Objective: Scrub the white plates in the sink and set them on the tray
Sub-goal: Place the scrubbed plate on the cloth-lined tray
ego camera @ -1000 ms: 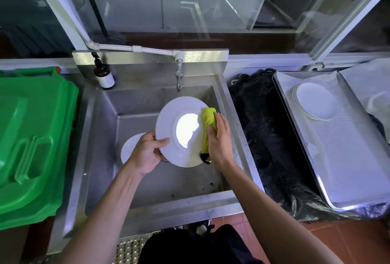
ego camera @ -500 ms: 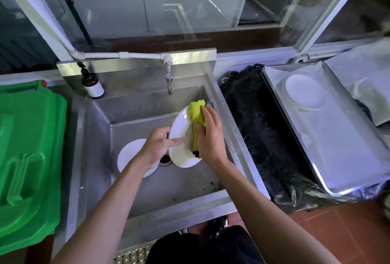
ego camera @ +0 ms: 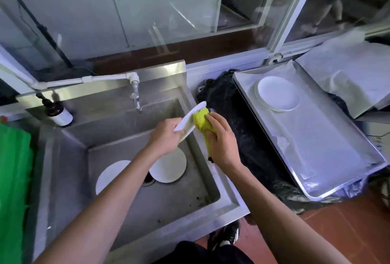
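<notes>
At the far left there is a green plastic bin [ego camera: 12, 179], only partly in view. Beside it, on the back ledge of the steel sink [ego camera: 63, 179], stands a dark bottle [ego camera: 57, 113] with a white label and a pump top. A white pipe [ego camera: 84, 79] runs along the ledge to the tap [ego camera: 136, 98], which hangs over the basin.

On the floor of the basin lie two white plates: the left plate [ego camera: 109, 174], partly hidden by the left forearm, and the middle plate [ego camera: 171, 166], just beside the drain [ego camera: 148, 179].

The left hand [ego camera: 164, 137] grips the lower edge of a third plate [ego camera: 190, 119], which is lifted above the right side of the basin and turned almost edge-on to the camera. The right hand [ego camera: 221, 139] is closed around a yellow-green sponge [ego camera: 202, 121] and presses it against the far face of this plate. The two hands are close together, with the plate between them.

To the right of the sink is a black plastic sheet [ego camera: 242, 132]. Further right is the metal tray [ego camera: 337, 158], and a small stack of white plates [ego camera: 278, 93] rests in its far left corner. White paper [ego camera: 348, 69] lies behind the tray, at the far right
</notes>
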A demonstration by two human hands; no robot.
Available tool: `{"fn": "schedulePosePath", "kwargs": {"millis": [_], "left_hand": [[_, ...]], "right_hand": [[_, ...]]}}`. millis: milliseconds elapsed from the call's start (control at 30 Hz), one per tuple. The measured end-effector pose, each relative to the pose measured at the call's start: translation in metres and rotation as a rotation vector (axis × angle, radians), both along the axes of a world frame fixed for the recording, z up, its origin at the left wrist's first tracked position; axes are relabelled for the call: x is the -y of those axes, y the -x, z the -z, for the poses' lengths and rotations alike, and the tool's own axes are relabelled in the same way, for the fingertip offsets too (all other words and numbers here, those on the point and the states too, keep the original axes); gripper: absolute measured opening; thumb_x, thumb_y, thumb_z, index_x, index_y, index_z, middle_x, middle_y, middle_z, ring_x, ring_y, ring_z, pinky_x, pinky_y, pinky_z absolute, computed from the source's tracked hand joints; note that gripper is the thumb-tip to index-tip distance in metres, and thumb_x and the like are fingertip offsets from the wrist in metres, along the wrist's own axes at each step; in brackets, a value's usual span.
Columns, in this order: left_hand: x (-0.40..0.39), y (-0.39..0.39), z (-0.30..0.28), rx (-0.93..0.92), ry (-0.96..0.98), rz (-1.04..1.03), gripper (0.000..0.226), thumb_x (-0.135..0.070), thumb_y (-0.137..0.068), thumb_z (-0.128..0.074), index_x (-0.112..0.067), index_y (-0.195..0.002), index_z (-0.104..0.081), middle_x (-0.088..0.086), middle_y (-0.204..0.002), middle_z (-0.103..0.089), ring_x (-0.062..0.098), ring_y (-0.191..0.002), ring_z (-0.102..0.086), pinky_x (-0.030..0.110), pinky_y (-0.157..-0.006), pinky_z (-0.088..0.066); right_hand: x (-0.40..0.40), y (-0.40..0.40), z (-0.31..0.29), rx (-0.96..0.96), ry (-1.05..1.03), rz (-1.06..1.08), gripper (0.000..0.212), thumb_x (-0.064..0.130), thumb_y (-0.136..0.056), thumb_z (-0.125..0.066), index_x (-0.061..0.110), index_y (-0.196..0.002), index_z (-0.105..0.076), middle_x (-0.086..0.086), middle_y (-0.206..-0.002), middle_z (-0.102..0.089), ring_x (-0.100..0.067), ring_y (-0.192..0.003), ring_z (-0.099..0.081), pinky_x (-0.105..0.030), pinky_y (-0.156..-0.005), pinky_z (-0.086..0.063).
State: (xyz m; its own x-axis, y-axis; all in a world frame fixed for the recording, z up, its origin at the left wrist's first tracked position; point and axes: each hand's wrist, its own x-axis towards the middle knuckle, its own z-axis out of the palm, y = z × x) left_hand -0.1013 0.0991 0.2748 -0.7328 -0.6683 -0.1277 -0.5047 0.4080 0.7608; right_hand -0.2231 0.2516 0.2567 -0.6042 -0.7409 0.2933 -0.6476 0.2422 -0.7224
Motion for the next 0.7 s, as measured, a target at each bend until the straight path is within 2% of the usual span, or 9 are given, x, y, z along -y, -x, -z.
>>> {"fn": "schedulePosePath", "kwargs": {"millis": [100,167,233,300,367,467,533,600,700], "left_hand": [[-0.008,0.042,-0.005,0.093,0.144,0.021,0.028,-0.010,-0.089,-0.055,-0.022,-0.066,-0.044,-0.002,-0.062,-0.047,0.029,-0.063,-0.046,0.035,-0.056,-0.037],[-0.014,0.070,-0.010,0.133,0.250,0.068,0.025,-0.009,-0.090,-0.052,-0.026,-0.072,-0.052,0.003,-0.067,-0.054,0.035,-0.068,-0.054,0.039,-0.058,-0.046],[-0.020,0.099,-0.015,0.161,0.345,0.123,0.021,-0.008,-0.092,-0.051,-0.025,-0.089,-0.063,0.009,-0.074,-0.060,0.039,-0.074,-0.059,0.042,-0.059,-0.047],[-0.028,0.131,-0.017,0.191,0.421,0.163,0.034,-0.006,-0.093,-0.051,-0.029,-0.112,-0.068,0.014,-0.084,-0.066,0.041,-0.079,-0.063,0.043,-0.060,-0.048],[-0.038,0.161,-0.017,0.208,0.480,0.190,0.047,-0.006,-0.093,-0.050,-0.035,-0.127,-0.064,0.013,-0.091,-0.068,0.041,-0.083,-0.064,0.040,-0.060,-0.047],[-0.052,0.202,-0.018,0.181,0.522,0.220,0.056,-0.001,-0.089,-0.051,-0.037,-0.130,-0.063,0.008,-0.091,-0.069,0.038,-0.086,-0.065,0.033,-0.059,-0.034],[-0.065,0.234,-0.018,0.170,0.561,0.261,0.062,0.002,-0.086,-0.049,-0.038,-0.130,-0.063,0.005,-0.099,-0.073,0.037,-0.091,-0.066,0.034,-0.063,-0.040],[-0.079,0.264,-0.017,0.183,0.603,0.314,0.068,0.003,-0.083,-0.046,-0.041,-0.133,-0.059,0.002,-0.105,-0.074,0.037,-0.097,-0.067,0.039,-0.073,-0.053],[-0.099,0.301,-0.011,0.146,0.643,0.374,0.071,0.004,-0.082,-0.046,-0.040,-0.136,-0.058,0.006,-0.105,-0.076,0.037,-0.095,-0.069,0.043,-0.079,-0.056]], "right_hand": [[-0.020,0.045,-0.006,-0.103,-0.012,0.023,0.041,0.005,-0.094,-0.060,0.008,-0.134,-0.059,-0.002,-0.140,-0.053,-0.020,-0.122,-0.053,-0.024,-0.097,-0.044],[-0.034,0.075,-0.008,-0.166,-0.038,0.040,0.042,0.005,-0.091,-0.063,0.010,-0.133,-0.059,0.001,-0.138,-0.053,-0.021,-0.118,-0.053,-0.030,-0.093,-0.048],[-0.049,0.105,-0.007,-0.189,-0.093,0.061,0.044,0.006,-0.092,-0.065,0.012,-0.135,-0.059,-0.004,-0.143,-0.053,-0.029,-0.122,-0.054,-0.038,-0.096,-0.049],[-0.064,0.134,-0.006,-0.180,-0.134,0.100,0.044,0.010,-0.094,-0.064,0.015,-0.138,-0.058,-0.004,-0.147,-0.051,-0.033,-0.124,-0.052,-0.042,-0.098,-0.049],[-0.079,0.160,-0.005,-0.171,-0.158,0.134,0.043,0.012,-0.096,-0.062,0.015,-0.139,-0.057,-0.004,-0.148,-0.050,-0.034,-0.124,-0.052,-0.044,-0.100,-0.048],[-0.102,0.195,-0.005,-0.146,-0.172,0.188,0.043,0.013,-0.096,-0.061,0.012,-0.139,-0.057,-0.006,-0.146,-0.051,-0.038,-0.121,-0.054,-0.047,-0.099,-0.048],[-0.119,0.217,-0.004,-0.116,-0.172,0.223,0.042,0.012,-0.095,-0.062,0.010,-0.138,-0.057,-0.007,-0.146,-0.052,-0.039,-0.119,-0.055,-0.048,-0.097,-0.048],[-0.135,0.236,0.000,-0.097,-0.162,0.260,0.041,0.012,-0.096,-0.062,0.009,-0.136,-0.058,-0.007,-0.144,-0.053,-0.040,-0.117,-0.055,-0.048,-0.096,-0.048],[-0.156,0.260,0.009,-0.065,-0.182,0.314,0.040,0.015,-0.097,-0.062,0.010,-0.137,-0.058,-0.009,-0.144,-0.053,-0.041,-0.120,-0.053,-0.050,-0.097,-0.047]]}}
